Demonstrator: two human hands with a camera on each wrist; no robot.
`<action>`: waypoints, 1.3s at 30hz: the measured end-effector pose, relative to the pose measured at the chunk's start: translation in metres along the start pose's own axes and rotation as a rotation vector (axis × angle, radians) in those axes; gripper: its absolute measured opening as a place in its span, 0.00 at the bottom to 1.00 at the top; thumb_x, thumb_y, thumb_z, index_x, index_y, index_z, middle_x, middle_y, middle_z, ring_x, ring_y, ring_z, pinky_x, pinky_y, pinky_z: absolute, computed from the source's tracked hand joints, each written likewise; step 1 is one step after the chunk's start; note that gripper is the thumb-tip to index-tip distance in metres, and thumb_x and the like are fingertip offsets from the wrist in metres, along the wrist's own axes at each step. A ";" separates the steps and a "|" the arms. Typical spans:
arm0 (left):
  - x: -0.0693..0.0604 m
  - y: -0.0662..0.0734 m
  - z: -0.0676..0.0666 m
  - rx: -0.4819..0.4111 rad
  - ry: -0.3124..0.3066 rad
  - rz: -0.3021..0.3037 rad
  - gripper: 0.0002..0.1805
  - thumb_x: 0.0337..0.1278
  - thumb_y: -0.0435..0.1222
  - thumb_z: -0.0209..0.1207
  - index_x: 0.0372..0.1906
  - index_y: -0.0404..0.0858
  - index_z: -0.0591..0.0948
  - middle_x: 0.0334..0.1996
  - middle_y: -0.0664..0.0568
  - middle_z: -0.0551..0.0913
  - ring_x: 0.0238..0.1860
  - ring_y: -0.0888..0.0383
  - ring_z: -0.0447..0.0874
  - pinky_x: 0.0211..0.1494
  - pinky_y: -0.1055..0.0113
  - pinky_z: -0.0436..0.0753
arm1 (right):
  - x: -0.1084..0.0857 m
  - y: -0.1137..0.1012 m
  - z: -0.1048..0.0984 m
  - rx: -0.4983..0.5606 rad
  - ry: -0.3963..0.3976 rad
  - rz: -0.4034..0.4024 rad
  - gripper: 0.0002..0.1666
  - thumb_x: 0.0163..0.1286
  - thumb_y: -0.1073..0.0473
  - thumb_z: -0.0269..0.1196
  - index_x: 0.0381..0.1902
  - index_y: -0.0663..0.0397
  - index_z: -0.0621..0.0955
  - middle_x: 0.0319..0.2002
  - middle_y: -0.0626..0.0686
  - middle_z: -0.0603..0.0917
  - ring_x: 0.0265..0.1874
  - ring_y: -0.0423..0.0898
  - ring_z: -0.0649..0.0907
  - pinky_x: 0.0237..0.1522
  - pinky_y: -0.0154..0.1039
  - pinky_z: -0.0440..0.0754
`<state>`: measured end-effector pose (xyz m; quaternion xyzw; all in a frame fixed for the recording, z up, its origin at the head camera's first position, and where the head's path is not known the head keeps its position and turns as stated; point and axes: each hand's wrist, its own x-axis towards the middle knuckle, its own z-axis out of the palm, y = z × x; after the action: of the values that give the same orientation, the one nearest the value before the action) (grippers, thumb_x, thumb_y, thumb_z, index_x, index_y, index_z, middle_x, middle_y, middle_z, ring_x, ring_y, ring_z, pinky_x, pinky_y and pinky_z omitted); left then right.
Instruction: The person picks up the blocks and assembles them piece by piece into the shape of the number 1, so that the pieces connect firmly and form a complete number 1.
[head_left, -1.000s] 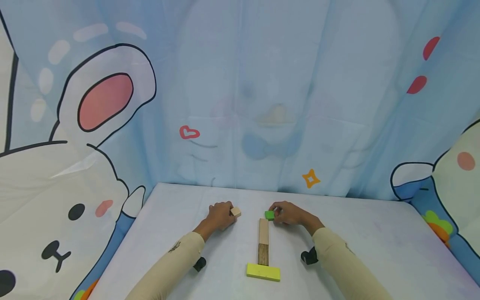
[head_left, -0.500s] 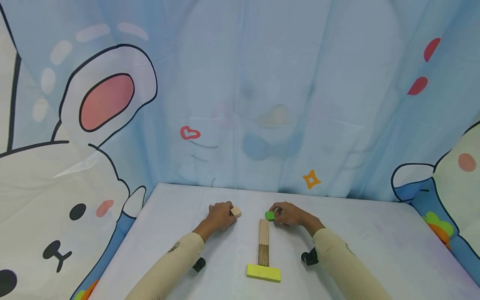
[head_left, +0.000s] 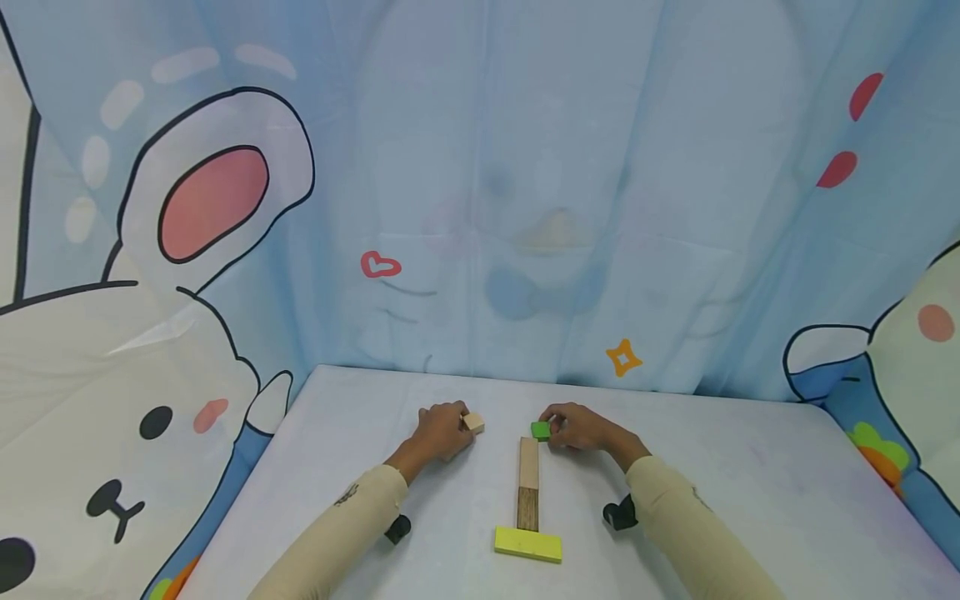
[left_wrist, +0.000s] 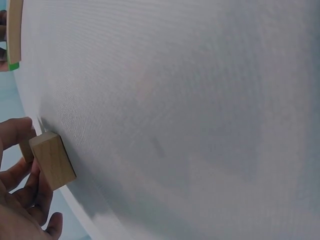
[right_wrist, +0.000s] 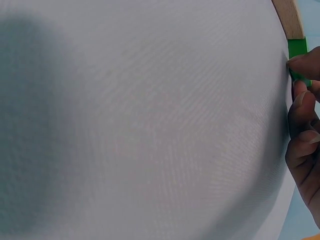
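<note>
In the head view my left hand pinches a pale wooden block at the far part of the table. The left wrist view shows this block at the fingertips, with another bit of wood partly hidden among the fingers. My right hand pinches a small green block by its right side. The green block lies at the far end of a row: a pale wooden block, a darker brown-grained block, then a yellow block lying crosswise nearest me.
A white-covered table bears the blocks. Behind it hangs a light blue curtain with cartoon prints. Black wrist-worn devices hang under both forearms. The left hand's block stands apart from the row.
</note>
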<state>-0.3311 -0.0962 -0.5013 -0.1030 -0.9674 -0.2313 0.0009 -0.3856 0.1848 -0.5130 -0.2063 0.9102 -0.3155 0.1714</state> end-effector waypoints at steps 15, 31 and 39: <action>0.003 0.003 0.001 -0.019 0.012 0.029 0.14 0.57 0.38 0.66 0.47 0.36 0.83 0.31 0.52 0.85 0.33 0.57 0.76 0.43 0.57 0.64 | 0.001 0.000 0.001 -0.011 0.005 0.016 0.20 0.59 0.66 0.68 0.51 0.57 0.81 0.34 0.50 0.78 0.28 0.44 0.77 0.30 0.38 0.77; 0.005 0.006 0.005 -0.027 -0.003 0.041 0.15 0.58 0.38 0.66 0.49 0.37 0.83 0.32 0.54 0.85 0.34 0.58 0.76 0.47 0.55 0.66 | 0.002 0.002 0.001 -0.017 0.005 0.011 0.18 0.60 0.65 0.68 0.49 0.55 0.81 0.34 0.50 0.78 0.29 0.44 0.77 0.32 0.38 0.77; 0.004 0.007 0.006 -0.021 -0.004 0.056 0.15 0.56 0.38 0.67 0.48 0.37 0.83 0.32 0.54 0.85 0.34 0.59 0.77 0.47 0.55 0.67 | 0.001 0.000 0.001 -0.019 0.006 0.016 0.19 0.59 0.65 0.68 0.49 0.56 0.81 0.35 0.50 0.78 0.30 0.45 0.77 0.32 0.38 0.77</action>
<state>-0.3333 -0.0862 -0.5032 -0.1307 -0.9617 -0.2410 0.0044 -0.3857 0.1837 -0.5135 -0.1998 0.9152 -0.3062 0.1694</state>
